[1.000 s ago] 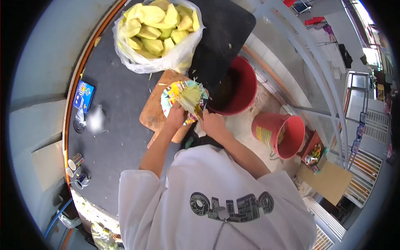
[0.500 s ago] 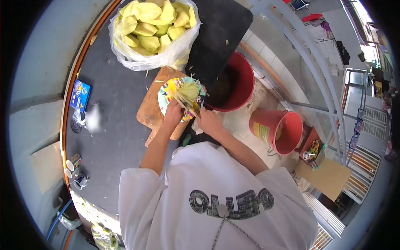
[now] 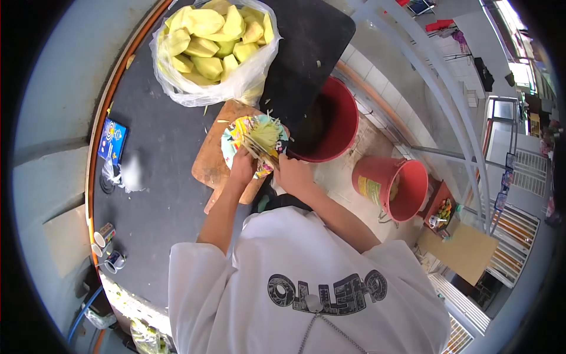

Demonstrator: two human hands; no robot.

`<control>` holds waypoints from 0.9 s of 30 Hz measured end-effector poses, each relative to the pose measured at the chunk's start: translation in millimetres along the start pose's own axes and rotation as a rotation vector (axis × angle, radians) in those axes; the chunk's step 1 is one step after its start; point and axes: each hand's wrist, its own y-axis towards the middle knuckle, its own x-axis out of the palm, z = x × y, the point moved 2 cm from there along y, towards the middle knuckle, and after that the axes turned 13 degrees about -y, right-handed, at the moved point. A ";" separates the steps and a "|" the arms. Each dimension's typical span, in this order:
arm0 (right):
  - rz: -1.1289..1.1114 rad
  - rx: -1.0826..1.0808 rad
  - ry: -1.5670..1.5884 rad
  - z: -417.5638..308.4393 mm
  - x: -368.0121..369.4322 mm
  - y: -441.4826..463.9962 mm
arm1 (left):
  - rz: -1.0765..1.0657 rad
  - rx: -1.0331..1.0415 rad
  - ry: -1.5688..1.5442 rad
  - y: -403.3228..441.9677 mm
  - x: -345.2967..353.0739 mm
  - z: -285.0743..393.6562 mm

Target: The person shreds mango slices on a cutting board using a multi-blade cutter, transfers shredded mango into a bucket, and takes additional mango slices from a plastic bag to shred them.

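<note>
A colorful patterned bowl (image 3: 229,145) rests on the wooden cutting board (image 3: 207,158) and holds pale green shreds (image 3: 266,134). My left hand (image 3: 242,167) is closed at the bowl's near left side, beside a thin brownish piece (image 3: 257,150) that slants across it. At the near right edge, my right hand (image 3: 292,176) is closed too, close to the other end of that piece. What either hand grips is too small and hidden to tell. Beyond the board, a clear plastic bag (image 3: 227,91) is full of peeled yellow-green fruit pieces (image 3: 205,47).
The dark table (image 3: 159,224) has a blue box (image 3: 112,140) and cups (image 3: 105,235) along its left edge. To the right, a large red bucket (image 3: 349,127) stands against the table, with a second red bucket (image 3: 374,177) on the floor beyond it.
The view has shifted slightly. My right hand has moved a little inward, toward my left hand, at the bowl's near edge. Both hands remain closed there.
</note>
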 end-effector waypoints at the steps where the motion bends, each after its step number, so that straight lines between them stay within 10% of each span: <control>1: -0.012 0.005 0.007 0.7 10.9 -3.2 | -0.018 -0.030 0.006 -4.2 -1.2 2.3; 27: 0.297 0.272 0.489 103.2 15.9 -25.8 | 0.024 -0.242 0.031 23.7 27.0 11.3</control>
